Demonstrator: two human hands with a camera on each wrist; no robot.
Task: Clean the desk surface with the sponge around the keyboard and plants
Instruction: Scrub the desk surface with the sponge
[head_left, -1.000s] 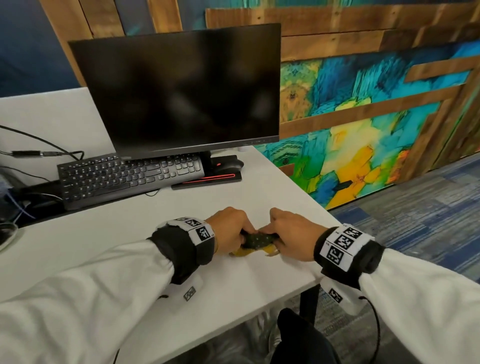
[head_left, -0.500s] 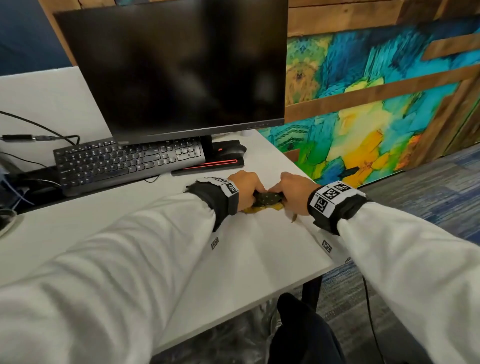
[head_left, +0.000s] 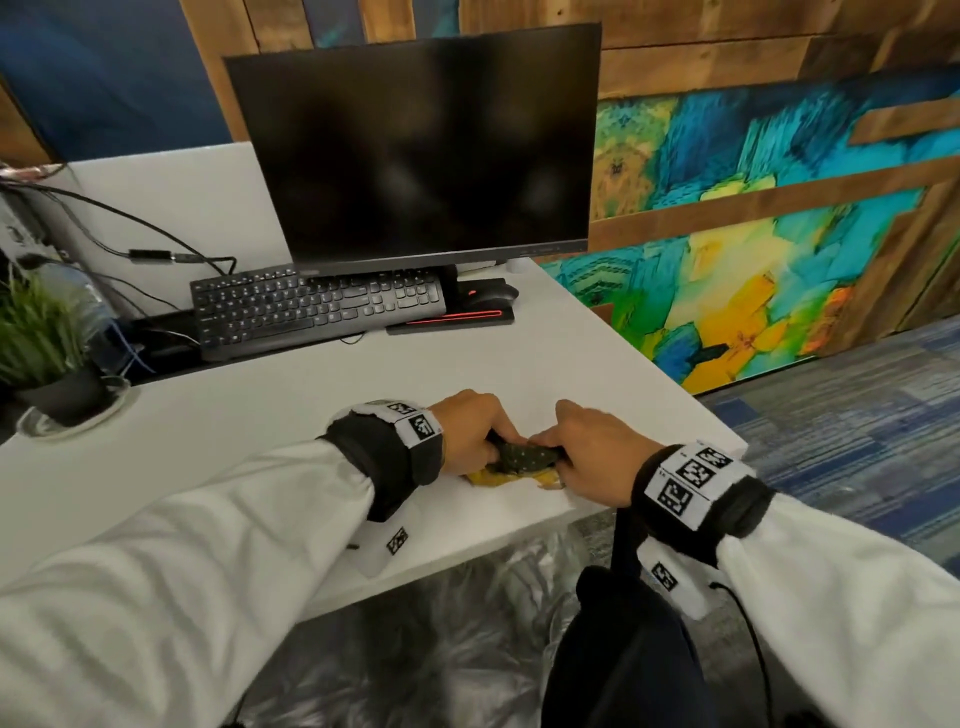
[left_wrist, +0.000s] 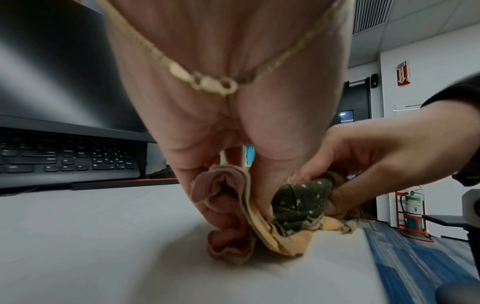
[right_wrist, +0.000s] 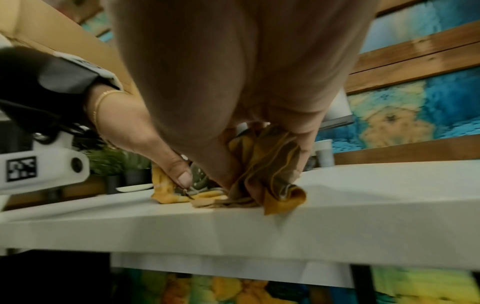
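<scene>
A crumpled cleaning cloth (head_left: 522, 462), dark green with pale dots and yellow edges, lies on the white desk (head_left: 270, 410) near its front right corner. My left hand (head_left: 475, 431) grips its left end and my right hand (head_left: 592, 449) grips its right end, both with fingers curled into the fabric. In the left wrist view the cloth (left_wrist: 293, 207) bunches under my left fingers (left_wrist: 215, 197). The right wrist view shows the cloth (right_wrist: 270, 181) at the desk edge. A black keyboard (head_left: 317, 309) lies further back. A green plant (head_left: 36, 343) in a dark pot stands at the far left.
A dark monitor (head_left: 421, 145) stands behind the keyboard, with a mouse (head_left: 491, 295) on a black pad to its right. Cables (head_left: 156, 254) run across the back left. The desk's right edge drops to blue carpet (head_left: 841, 415); a painted wooden wall stands beyond.
Both hands have stayed together on the cloth while sliding forward over the desk and then back toward the front edge. The head view has swung left, bringing the plant into view.
</scene>
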